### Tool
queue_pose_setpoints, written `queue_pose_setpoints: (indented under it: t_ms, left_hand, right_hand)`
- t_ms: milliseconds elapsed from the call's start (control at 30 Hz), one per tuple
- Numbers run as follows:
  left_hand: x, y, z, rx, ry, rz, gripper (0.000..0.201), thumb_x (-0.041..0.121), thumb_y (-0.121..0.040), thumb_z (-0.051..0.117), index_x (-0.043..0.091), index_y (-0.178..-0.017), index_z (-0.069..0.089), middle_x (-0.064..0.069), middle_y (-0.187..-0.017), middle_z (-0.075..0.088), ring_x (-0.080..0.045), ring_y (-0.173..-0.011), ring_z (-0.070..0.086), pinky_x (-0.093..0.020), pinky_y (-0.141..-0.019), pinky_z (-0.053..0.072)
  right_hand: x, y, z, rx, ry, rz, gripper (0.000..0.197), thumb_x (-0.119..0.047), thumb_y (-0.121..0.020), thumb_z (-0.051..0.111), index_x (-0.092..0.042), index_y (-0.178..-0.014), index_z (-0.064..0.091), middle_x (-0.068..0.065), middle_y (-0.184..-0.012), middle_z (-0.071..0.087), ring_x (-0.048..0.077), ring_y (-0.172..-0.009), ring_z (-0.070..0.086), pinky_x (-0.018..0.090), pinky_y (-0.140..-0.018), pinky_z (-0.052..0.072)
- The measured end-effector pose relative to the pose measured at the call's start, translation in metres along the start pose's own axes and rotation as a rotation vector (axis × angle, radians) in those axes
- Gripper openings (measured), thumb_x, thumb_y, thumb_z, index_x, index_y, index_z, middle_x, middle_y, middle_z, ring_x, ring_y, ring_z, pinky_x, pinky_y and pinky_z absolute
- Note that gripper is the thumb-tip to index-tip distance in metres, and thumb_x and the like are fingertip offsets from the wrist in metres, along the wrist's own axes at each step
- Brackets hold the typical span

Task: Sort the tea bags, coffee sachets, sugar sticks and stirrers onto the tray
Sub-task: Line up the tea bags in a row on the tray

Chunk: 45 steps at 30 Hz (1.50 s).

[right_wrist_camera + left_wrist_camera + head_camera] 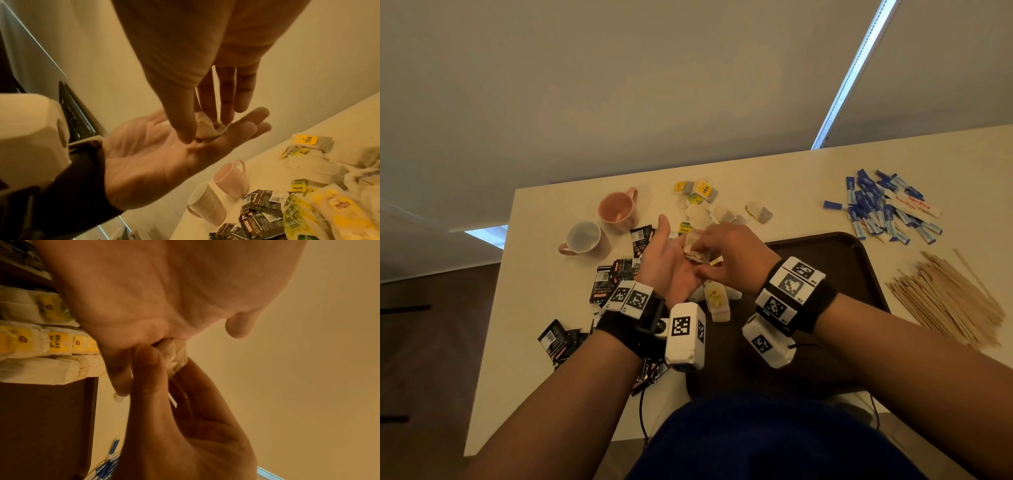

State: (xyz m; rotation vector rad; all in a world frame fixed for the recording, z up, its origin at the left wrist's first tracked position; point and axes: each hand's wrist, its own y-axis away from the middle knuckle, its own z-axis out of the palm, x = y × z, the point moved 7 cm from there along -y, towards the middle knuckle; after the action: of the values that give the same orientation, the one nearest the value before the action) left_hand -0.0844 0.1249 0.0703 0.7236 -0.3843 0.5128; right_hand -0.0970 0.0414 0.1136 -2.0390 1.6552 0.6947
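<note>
crumpled tea bag (205,128) pinched between both hands, orientation unclear

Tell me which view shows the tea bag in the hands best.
The right wrist view: the tea bag lies on the open left hand, pinched by the right hand. The head view shows it smaller; the left wrist view shows only an edge behind fingers.

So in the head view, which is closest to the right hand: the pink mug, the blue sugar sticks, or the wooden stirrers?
From the right hand:
1. Round pink ceramic mug, to its left, beyond the left hand.
2. Pile of thin wooden stirrers, on the right, beside the tray.
3. Heap of blue paper sugar sticks, far right; close to the stirrers' rank, hard to call.
</note>
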Motion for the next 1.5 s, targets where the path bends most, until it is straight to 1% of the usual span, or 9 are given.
queue_pose_setpoints:
  t_ms: [100, 233, 333, 433, 567, 833, 967, 1167, 1500]
  left_hand:
    - [-0.002, -0.003, -0.006, 0.016, -0.039, -0.008, 0.075, 0.054, -0.093, 0.034, 0.0, -0.145, 0.042, -0.016, -0.112, 0.065, -0.026, -0.091, 0.068, -0.036, -0.075, 0.057]
    - [0.002, -0.007, -0.024, 0.05, -0.181, 0.022, 0.072, 0.014, -0.072, 0.051, 0.01, -0.144, 0.047, -0.013, -0.117, 0.063, -0.026, -0.098, 0.064, -0.042, -0.086, 0.05]
    - [0.007, -0.005, -0.028, 0.069, -0.476, 0.098, 0.052, 0.002, -0.073, 0.059, 0.019, -0.122, 0.065, -0.006, -0.116, 0.065, -0.022, -0.104, 0.062, -0.045, -0.09, 0.049]
    - [0.01, -0.007, -0.033, 0.15, -0.65, 0.167, 0.024, 0.002, -0.09, 0.066, 0.011, -0.113, 0.066, -0.01, -0.107, 0.068, -0.025, -0.098, 0.065, -0.044, -0.088, 0.054]
    - [0.008, -0.011, -0.037, 0.225, -0.555, 0.182, 0.02, 0.002, -0.094, 0.061, 0.007, -0.112, 0.066, -0.008, -0.098, 0.073, -0.018, -0.085, 0.071, -0.024, -0.07, 0.058]
    - [-0.004, -0.022, -0.044, 0.254, -0.571, 0.053, 0.023, 0.004, -0.093, 0.062, 0.013, -0.115, 0.064, -0.012, -0.116, 0.07, -0.024, -0.095, 0.07, -0.033, -0.076, 0.061]
    - [-0.002, -0.022, -0.058, 0.322, -0.584, 0.022, 0.017, 0.009, -0.095, 0.062, 0.014, -0.111, 0.066, -0.011, -0.117, 0.071, -0.022, -0.094, 0.07, -0.038, -0.082, 0.059]
    - [0.0, -0.021, -0.064, 0.369, -0.6, 0.005, 0.019, 0.008, -0.097, 0.058, 0.008, -0.114, 0.066, -0.012, -0.112, 0.071, -0.025, -0.094, 0.068, -0.023, -0.06, 0.057]
    - [0.004, -0.024, -0.075, 0.405, -0.567, -0.02, 0.015, 0.008, -0.098, 0.056, 0.011, -0.108, 0.066, -0.008, -0.104, 0.073, -0.02, -0.084, 0.07, -0.023, -0.056, 0.056]
  right_hand:
    - [-0.001, -0.002, 0.0, 0.025, 0.008, -0.012, 0.012, -0.011, -0.083, 0.071, -0.005, -0.092, 0.076, 0.011, -0.088, 0.068, 0.026, -0.079, 0.061, 0.038, -0.072, 0.049]
    - [0.01, -0.001, -0.015, 0.162, -0.154, 0.076, 0.008, -0.012, -0.085, 0.069, -0.01, -0.09, 0.074, 0.0, -0.078, 0.069, 0.002, -0.06, 0.052, 0.009, -0.062, 0.041]
    - [0.025, -0.005, -0.019, 0.13, -0.188, 0.154, 0.013, -0.017, -0.085, 0.07, -0.014, -0.097, 0.075, -0.001, -0.083, 0.071, 0.007, -0.07, 0.06, 0.016, -0.066, 0.046]
    - [0.035, -0.006, -0.025, 0.18, -0.213, 0.185, 0.013, -0.017, -0.084, 0.072, -0.015, -0.097, 0.075, -0.001, -0.082, 0.071, 0.009, -0.071, 0.061, 0.017, -0.065, 0.046]
    - [0.05, -0.001, -0.016, 0.226, -0.514, 0.271, 0.025, -0.014, -0.078, 0.08, -0.01, -0.101, 0.072, -0.004, -0.075, 0.067, 0.003, -0.065, 0.06, 0.017, -0.066, 0.05]
    - [0.098, 0.025, -0.003, 0.125, -0.519, 0.453, 0.012, -0.014, -0.082, 0.075, -0.01, -0.094, 0.076, 0.003, -0.086, 0.074, 0.015, -0.078, 0.069, 0.026, -0.072, 0.057]
    - [0.137, 0.047, 0.03, -0.114, -0.313, 0.619, 0.013, -0.019, -0.083, 0.075, -0.019, -0.096, 0.076, -0.002, -0.086, 0.072, 0.01, -0.08, 0.066, 0.021, -0.071, 0.053]
    - [0.167, 0.065, 0.09, -0.355, -0.28, 0.789, 0.016, -0.021, -0.081, 0.078, -0.02, -0.096, 0.076, -0.007, -0.08, 0.07, 0.007, -0.074, 0.063, 0.02, -0.069, 0.051]
    - [0.172, 0.069, 0.104, -0.205, -0.516, 0.978, 0.016, -0.016, -0.081, 0.078, -0.01, -0.089, 0.066, 0.011, -0.078, 0.075, 0.023, -0.073, 0.074, 0.032, -0.071, 0.061]
